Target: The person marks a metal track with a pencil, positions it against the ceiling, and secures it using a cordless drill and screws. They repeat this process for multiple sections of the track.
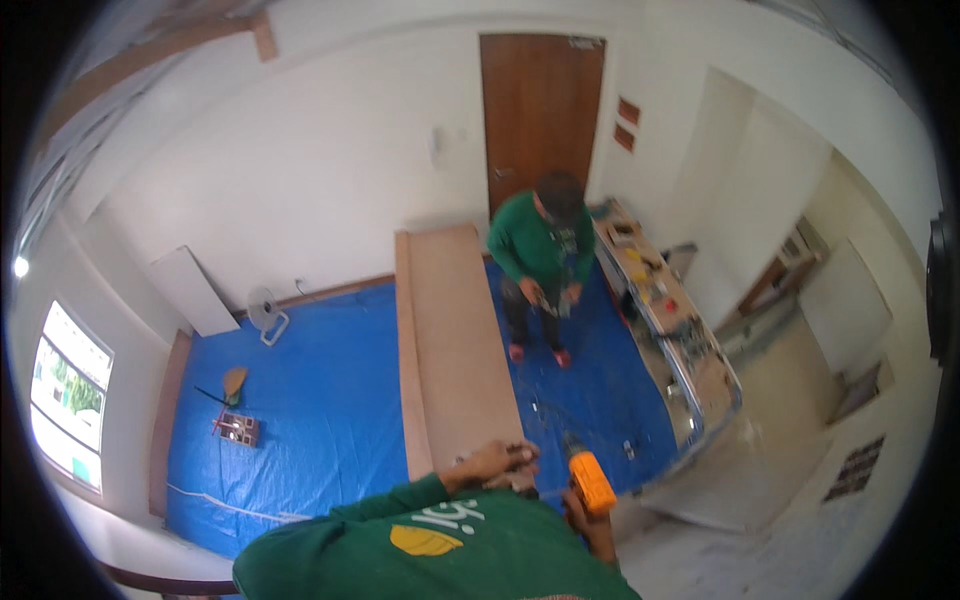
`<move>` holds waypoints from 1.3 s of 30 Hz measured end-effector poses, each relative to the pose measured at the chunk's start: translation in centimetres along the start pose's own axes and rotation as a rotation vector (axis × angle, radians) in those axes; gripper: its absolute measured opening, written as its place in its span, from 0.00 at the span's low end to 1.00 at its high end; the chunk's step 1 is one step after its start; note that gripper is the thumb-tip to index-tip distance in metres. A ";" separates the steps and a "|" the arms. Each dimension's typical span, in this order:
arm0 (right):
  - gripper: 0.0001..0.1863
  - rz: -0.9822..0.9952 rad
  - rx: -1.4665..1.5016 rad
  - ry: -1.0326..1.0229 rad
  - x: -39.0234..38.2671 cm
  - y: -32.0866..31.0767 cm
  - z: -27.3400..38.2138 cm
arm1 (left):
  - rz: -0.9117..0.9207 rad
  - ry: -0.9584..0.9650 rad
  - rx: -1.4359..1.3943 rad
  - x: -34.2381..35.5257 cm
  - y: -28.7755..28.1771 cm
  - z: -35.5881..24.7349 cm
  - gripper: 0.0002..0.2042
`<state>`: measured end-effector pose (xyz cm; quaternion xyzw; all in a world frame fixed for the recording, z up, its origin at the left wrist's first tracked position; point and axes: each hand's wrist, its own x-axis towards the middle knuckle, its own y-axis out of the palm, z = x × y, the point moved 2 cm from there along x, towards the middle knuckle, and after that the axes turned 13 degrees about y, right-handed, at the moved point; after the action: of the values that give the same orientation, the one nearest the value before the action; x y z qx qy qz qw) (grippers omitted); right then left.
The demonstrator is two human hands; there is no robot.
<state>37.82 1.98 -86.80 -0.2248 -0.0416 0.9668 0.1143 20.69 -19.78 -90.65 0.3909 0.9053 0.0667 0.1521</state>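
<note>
My left hand is in front of me, over the near end of a long tan board. Its fingers are curled together; whatever they may pinch is too small to make out. To its right, my right hand grips an orange cordless drill, whose dark chuck points away from me. A green sleeve covers my left forearm. The drill is apart from the board's near end, to its right.
A co-worker in green stands right of the board, looking down at something in both hands. A cluttered workbench runs along the right. Blue tarpaulin covers the floor, with a fan and a small divided box at left.
</note>
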 end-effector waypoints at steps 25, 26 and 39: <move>0.22 -0.138 0.416 0.306 4.4 -0.5 -3.6 | 0.287 0.006 -0.075 4.9 3.0 -0.7 0.13; 0.22 -0.110 0.399 0.298 5.0 -0.4 -3.0 | 0.243 0.014 -0.096 4.8 2.3 -0.1 0.13; 0.21 0.058 0.303 0.214 9.7 2.4 1.7 | -0.193 0.053 -0.200 1.9 -6.6 -1.7 0.15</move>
<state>28.14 1.96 -89.76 -0.3076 0.1236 0.9354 0.1227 14.34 -22.96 -91.03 0.2829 0.9313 0.1519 0.1722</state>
